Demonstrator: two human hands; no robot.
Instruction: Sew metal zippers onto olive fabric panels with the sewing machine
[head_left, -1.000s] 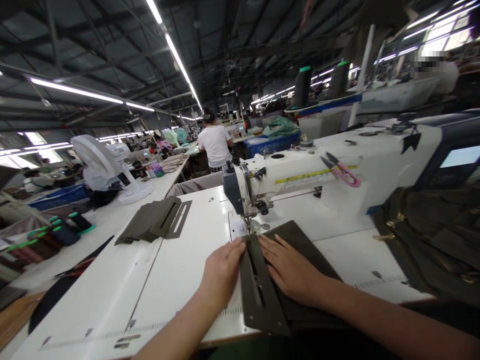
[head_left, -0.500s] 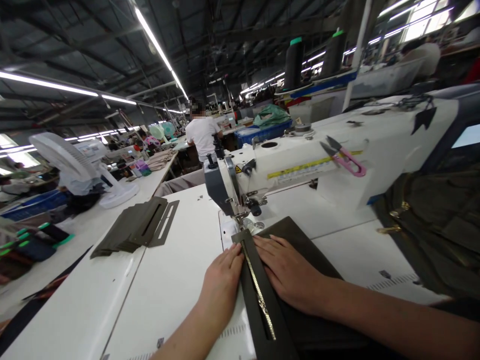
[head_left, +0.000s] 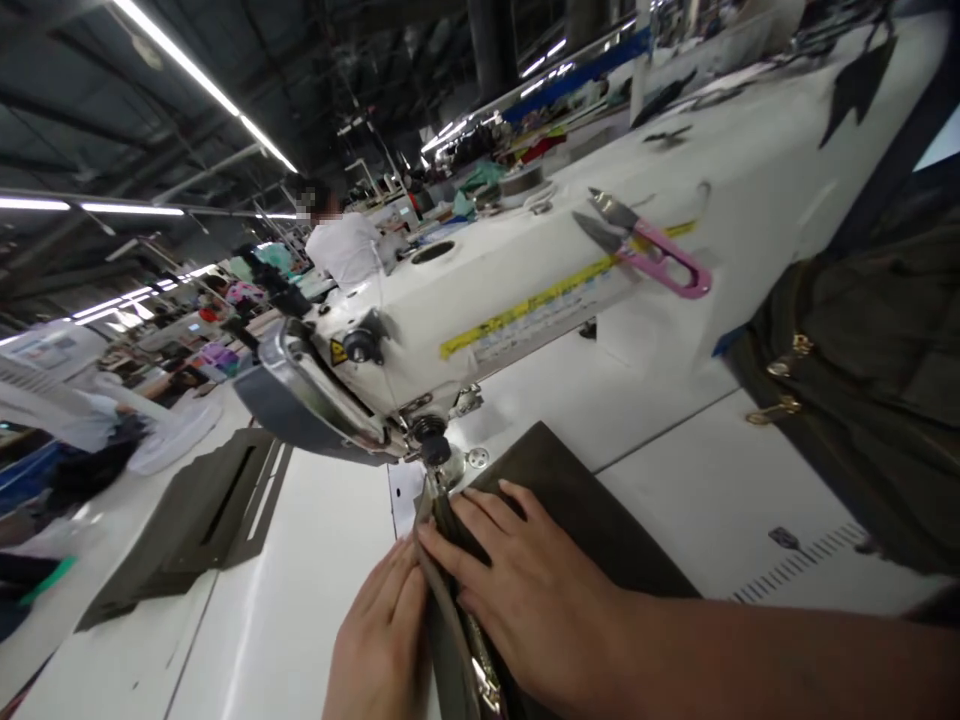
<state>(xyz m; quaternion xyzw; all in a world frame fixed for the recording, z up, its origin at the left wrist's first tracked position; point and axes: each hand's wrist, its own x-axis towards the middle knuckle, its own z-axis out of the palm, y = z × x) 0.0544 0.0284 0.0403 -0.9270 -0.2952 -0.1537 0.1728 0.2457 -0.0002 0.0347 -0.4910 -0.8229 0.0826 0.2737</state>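
Note:
An olive-green fabric panel (head_left: 581, 520) lies under the needle area of a white sewing machine (head_left: 420, 350). Along it runs a gold-toothed zipper (head_left: 480, 645), with a metal slider near the bottom of the view. A strip edge (head_left: 439, 590) beside the zipper is raised and curled. My left hand (head_left: 382, 625) rests with fingers extended at the left side of the strip, holding nothing. My right hand (head_left: 532, 590) lies flat on the panel with fingers spread, its index fingertip touching the raised edge just in front of the presser foot (head_left: 435, 485).
Pink-handled thread snips (head_left: 652, 255) lie on the machine arm. A stack of olive pieces (head_left: 180, 520) sits at left, near a white fan (head_left: 157, 430). An olive garment or bag with zippers (head_left: 870, 390) is at right. A person in white (head_left: 345, 245) works beyond.
The view has moved closer to the machine and tilted. The strip, which was flat between my hands, now has a lifted edge, and my right index finger has moved over to it.

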